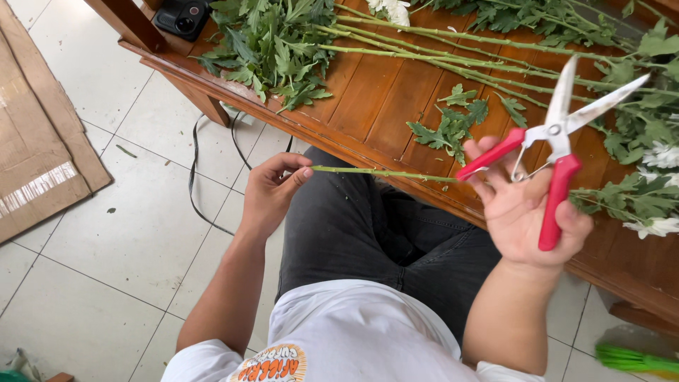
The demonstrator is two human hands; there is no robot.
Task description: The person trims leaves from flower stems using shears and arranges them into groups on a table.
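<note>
My left hand (272,191) pinches the cut end of a long green flower stem (382,172) that runs right toward leafy white blooms (654,205). In my right hand (523,209) are red-handled garden shears (559,141), their metal blades spread apart and pointing up and right above the wooden table (368,99). The same hand also touches the stem further along. Stripped green leaves (449,127) lie on the table just left of the shears.
A pile of cut leaves (272,42) and several long stems (453,49) lie on the table's far side. A black device (182,15) sits at its corner, a black cable (194,177) trails on the tiled floor, and flattened cardboard (35,127) lies at left.
</note>
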